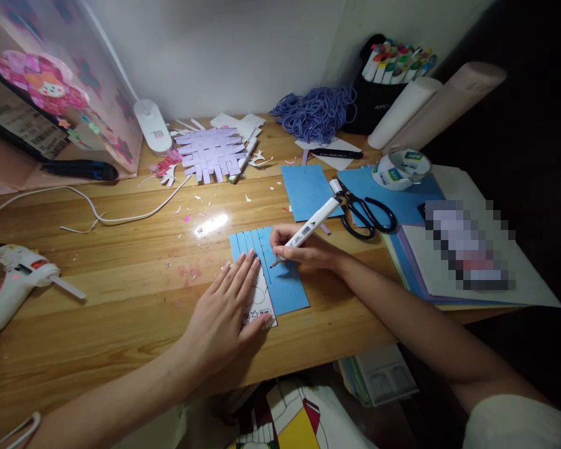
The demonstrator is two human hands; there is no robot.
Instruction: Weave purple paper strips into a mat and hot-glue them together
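Observation:
A sheet of blue paper with several dark parallel lines lies near the table's front edge. My left hand rests flat with fingers stretched out, pressing a white printed card onto the blue sheet. The card's right edge runs alongside one of the lines; much of it is hidden under the hand. My right hand grips a white marker between thumb and fingers. The marker slants up to the right, its dark tip at the blue paper just right of the card.
Black-handled scissors and another blue sheet lie beyond my right hand. A tape roll sits near stacked paper. A woven purple paper piece, purple cord and a pen holder stand behind. A glue gun lies left.

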